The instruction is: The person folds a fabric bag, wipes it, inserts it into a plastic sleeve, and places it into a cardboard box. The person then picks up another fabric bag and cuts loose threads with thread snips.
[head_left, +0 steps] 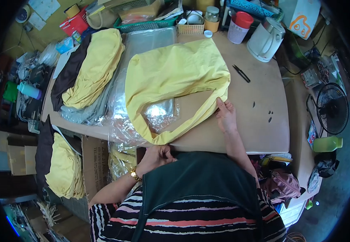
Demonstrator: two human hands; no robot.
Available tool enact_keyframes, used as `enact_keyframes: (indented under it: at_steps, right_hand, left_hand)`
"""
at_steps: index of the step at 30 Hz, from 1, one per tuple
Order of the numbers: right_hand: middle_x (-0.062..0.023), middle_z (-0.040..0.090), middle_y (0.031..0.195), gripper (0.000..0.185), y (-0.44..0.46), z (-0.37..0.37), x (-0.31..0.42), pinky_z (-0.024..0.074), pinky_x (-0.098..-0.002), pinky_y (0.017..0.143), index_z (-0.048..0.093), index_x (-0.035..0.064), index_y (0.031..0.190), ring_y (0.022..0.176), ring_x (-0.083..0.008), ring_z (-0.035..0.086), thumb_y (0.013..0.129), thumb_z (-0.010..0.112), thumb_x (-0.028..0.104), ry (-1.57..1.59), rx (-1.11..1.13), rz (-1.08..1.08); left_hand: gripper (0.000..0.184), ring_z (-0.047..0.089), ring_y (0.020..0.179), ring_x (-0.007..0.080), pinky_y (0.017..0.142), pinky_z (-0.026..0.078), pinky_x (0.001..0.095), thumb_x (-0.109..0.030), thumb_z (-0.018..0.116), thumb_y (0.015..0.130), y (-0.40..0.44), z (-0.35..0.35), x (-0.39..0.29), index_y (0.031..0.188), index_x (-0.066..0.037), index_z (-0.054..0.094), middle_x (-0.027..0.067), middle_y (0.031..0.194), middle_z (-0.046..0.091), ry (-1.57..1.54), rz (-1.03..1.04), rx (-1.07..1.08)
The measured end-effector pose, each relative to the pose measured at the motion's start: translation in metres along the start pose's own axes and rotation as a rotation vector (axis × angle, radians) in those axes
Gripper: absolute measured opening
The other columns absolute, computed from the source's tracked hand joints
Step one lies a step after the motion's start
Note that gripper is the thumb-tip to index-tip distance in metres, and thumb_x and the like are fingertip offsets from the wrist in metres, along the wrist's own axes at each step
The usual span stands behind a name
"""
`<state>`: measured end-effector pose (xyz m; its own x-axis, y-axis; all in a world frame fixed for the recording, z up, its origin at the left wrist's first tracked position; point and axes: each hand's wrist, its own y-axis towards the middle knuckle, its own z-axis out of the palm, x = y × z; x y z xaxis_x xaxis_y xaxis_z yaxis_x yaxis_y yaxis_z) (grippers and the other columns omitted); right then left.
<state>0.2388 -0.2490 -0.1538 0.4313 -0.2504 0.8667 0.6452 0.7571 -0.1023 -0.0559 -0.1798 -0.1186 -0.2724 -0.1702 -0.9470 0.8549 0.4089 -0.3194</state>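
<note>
Pinching the bag [179,60] by its strap [195,119] in the right hand [226,115], fingers clamped on it. Curling the left hand [155,158] nearer the apron [195,177] (cannot tell whether gripping anything). Facing the bag's body beyond, on the table [264,88], and snips [241,74] past the right fingertips.

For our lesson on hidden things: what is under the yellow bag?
Clear plastic and the table show around the bag and inside its strap; whatever else lies beneath is covered.
</note>
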Motion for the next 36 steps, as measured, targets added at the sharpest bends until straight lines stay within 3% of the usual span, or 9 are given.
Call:
enact_keyframes:
  at_steps: [5,8,13,15,18,24,28,31,36]
  right_hand:
    - [-0.0014,0.066,0.099,0.023,0.001,0.005,-0.001,0.0459,-0.0211,0.076,0.061,0.0035,0.112,0.087,-0.0060,0.060,0.095,0.061,0.019,0.052,0.029,0.039]
    - [-0.0012,0.066,0.100,0.026,0.005,-0.001,-0.002,0.0436,-0.0190,0.073,0.061,0.0031,0.111,0.086,-0.0041,0.058,0.094,0.063,0.022,0.038,0.064,0.051]
    - [0.0018,0.064,0.090,0.030,-0.002,0.014,0.009,0.0379,-0.0170,0.062,0.063,0.0031,0.107,0.074,-0.0009,0.053,0.092,0.065,0.030,-0.128,0.053,0.078]
    - [0.0047,0.060,0.080,0.032,0.007,0.000,-0.007,0.0345,-0.0184,0.055,0.064,0.0034,0.102,0.063,-0.0006,0.046,0.092,0.065,0.033,-0.191,0.057,0.127]
    - [-0.0010,0.064,0.094,0.033,0.013,-0.008,-0.007,0.0443,-0.0234,0.067,0.060,0.0046,0.109,0.079,-0.0075,0.057,0.094,0.061,0.034,-0.189,0.043,0.205]
    - [-0.0041,0.067,0.098,0.035,0.007,-0.007,-0.002,0.0496,-0.0278,0.067,0.058,0.0037,0.113,0.085,-0.0102,0.062,0.094,0.061,0.033,0.091,-0.223,0.191]
    - [-0.0011,0.064,0.085,0.041,-0.026,0.043,0.013,0.0429,-0.0229,0.054,0.061,0.0009,0.106,0.062,-0.0075,0.054,0.090,0.066,0.039,0.210,-0.173,0.324]
    - [-0.0076,0.063,0.110,0.043,-0.011,0.023,0.019,0.0533,-0.0315,0.077,0.052,0.0037,0.124,0.096,-0.0174,0.063,0.093,0.063,0.032,-0.119,-0.056,0.397]
    - [-0.0077,0.064,0.108,0.045,-0.011,0.025,0.010,0.0522,-0.0313,0.080,0.052,0.0036,0.124,0.097,-0.0169,0.063,0.091,0.065,0.032,0.161,0.016,0.335]
  left_hand:
    - [0.028,0.065,0.065,0.0266,0.060,0.050,0.0346,-0.013,0.070,0.082,-0.007,-0.002,-0.036,0.063,-0.003,0.052,0.0133,0.073,0.066,0.993,0.154,-0.017]
    - [0.021,0.062,0.071,0.0351,0.064,0.050,0.0400,-0.021,0.067,0.085,-0.006,-0.024,-0.016,0.077,-0.003,0.058,0.0155,0.078,0.064,0.931,0.235,0.229]
    - [0.048,0.063,0.075,0.0340,0.066,0.050,0.0407,-0.032,0.065,0.087,0.011,-0.025,-0.117,0.123,-0.004,0.050,0.0162,0.080,0.063,0.790,0.094,0.261]
    - [0.045,0.064,0.081,0.0328,0.070,0.051,0.0387,-0.029,0.068,0.086,0.045,0.001,-0.107,0.120,-0.006,0.050,0.0146,0.091,0.066,0.960,0.638,-0.325]
    - [0.036,0.064,0.073,0.0323,0.063,0.049,0.0405,-0.034,0.067,0.086,0.095,0.018,-0.082,0.105,-0.005,0.058,0.0148,0.079,0.064,1.002,0.512,-0.493]
    - [0.042,0.056,0.058,0.0394,0.054,0.045,0.0445,-0.040,0.062,0.089,0.111,0.010,-0.089,0.076,0.000,0.064,0.0197,0.058,0.055,0.956,0.321,-0.326]
    - [0.044,0.060,0.059,0.0286,0.055,0.044,0.0375,-0.041,0.067,0.085,0.102,0.021,-0.103,0.102,-0.002,0.062,0.0134,0.063,0.059,0.882,0.300,-0.345]
    - [0.055,0.061,0.061,0.0259,0.058,0.047,0.0357,-0.044,0.069,0.083,0.091,0.016,-0.091,0.118,-0.003,0.056,0.0116,0.067,0.062,0.961,0.330,-0.281]
    - [0.061,0.063,0.068,0.0278,0.063,0.049,0.0382,-0.043,0.074,0.078,0.089,0.013,-0.093,0.120,-0.003,0.055,0.0130,0.073,0.063,0.814,0.230,-0.253]
